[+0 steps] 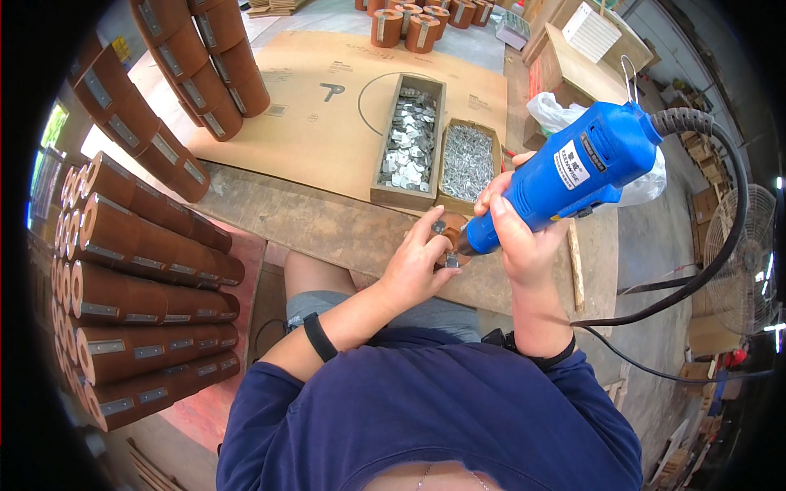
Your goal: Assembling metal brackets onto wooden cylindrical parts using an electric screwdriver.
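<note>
My right hand (524,237) is wrapped around a blue corded power tool (585,159), held at a slant with its dark nose pointing down to the left. The nose meets a small brown round piece (452,233) at the bench's near edge; my hands partly hide this piece. Small grey metal plates (452,259) show on it. From the left, my left hand (420,258) grips the piece, thumb and fingers curled about it close beside the tool's nose. What bit the tool carries cannot be made out.
Beyond my hands stand a wooden tray (403,197) of metal plates and a carton (497,155) of small metal fasteners, beside flat cardboard (286,106). Brown cylinders (155,282) with metal strips are stacked at left. A black cable (725,254) loops at right, near a wooden stick (576,266).
</note>
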`<state>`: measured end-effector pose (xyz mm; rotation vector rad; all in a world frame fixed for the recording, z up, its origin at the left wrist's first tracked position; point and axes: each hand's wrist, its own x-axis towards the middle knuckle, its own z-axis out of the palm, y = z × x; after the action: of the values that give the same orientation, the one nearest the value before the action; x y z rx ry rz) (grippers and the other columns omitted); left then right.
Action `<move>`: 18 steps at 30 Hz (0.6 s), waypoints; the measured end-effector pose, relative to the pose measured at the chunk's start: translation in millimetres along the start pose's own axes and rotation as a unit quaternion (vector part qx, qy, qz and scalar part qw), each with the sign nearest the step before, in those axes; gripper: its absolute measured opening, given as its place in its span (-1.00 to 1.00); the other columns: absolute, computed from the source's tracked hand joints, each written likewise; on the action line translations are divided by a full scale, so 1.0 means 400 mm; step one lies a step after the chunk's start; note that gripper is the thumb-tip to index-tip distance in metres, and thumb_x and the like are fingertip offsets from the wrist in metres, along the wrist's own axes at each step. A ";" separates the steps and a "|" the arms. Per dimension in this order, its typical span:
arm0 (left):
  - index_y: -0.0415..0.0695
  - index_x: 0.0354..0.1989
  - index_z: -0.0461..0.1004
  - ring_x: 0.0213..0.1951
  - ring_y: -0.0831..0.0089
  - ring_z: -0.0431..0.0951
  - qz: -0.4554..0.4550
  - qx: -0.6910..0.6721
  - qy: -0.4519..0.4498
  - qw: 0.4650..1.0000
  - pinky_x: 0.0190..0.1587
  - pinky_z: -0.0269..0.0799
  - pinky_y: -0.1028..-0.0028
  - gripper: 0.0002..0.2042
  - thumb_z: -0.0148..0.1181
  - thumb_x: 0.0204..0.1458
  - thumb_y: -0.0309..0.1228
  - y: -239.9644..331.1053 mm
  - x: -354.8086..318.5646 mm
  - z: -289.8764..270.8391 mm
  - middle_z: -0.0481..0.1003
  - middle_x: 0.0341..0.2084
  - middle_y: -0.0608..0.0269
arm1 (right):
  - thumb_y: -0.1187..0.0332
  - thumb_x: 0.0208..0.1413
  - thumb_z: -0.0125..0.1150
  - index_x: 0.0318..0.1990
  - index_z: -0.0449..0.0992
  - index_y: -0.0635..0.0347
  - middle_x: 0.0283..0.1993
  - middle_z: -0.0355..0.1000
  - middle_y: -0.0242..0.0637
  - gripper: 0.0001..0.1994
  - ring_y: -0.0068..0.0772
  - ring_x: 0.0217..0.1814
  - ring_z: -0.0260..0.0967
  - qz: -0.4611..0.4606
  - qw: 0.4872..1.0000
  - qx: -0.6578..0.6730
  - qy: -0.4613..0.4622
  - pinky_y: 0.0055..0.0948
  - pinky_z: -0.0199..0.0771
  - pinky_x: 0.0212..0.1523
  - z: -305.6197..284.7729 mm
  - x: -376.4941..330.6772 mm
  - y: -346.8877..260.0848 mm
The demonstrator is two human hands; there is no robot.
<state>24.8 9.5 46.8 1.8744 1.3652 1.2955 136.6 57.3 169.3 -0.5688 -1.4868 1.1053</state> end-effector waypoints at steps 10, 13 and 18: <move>-0.16 -0.40 0.34 -0.14 -0.01 0.39 0.004 0.012 0.007 1.000 -0.10 0.34 0.23 -0.62 0.39 -0.44 -0.50 -0.004 0.001 0.004 0.11 0.08 -0.19 | 0.63 -0.09 0.03 -0.02 0.12 0.27 -0.45 0.31 -0.24 -0.58 -0.47 -0.42 0.31 -0.006 1.000 0.007 0.004 -0.47 0.37 -0.34 -0.010 -0.001 0.012; -0.16 -0.40 0.35 -0.20 0.04 0.42 -0.009 -0.001 0.000 1.000 -0.14 0.36 0.25 -0.63 0.39 -0.44 -0.51 -0.004 0.001 0.004 0.11 0.08 -0.18 | 0.63 -0.09 0.04 -0.02 0.12 0.27 -0.45 0.31 -0.24 -0.58 -0.47 -0.42 0.31 -0.009 1.000 0.006 -0.009 -0.48 0.37 -0.34 -0.002 0.002 0.014; -0.16 -0.40 0.35 -0.30 0.14 0.45 0.001 0.010 0.005 1.000 -0.18 0.38 0.28 -0.63 0.39 -0.44 -0.51 -0.004 0.003 0.001 0.12 0.08 -0.17 | 0.62 -0.10 0.05 -0.01 0.11 0.27 -0.44 0.31 -0.24 -0.56 -0.47 -0.41 0.31 -0.021 0.999 -0.013 -0.024 -0.48 0.37 -0.34 -0.009 -0.001 0.020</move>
<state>24.5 11.2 45.7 1.8847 1.3882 1.2983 138.4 61.9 161.8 -0.5302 -1.5493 1.0758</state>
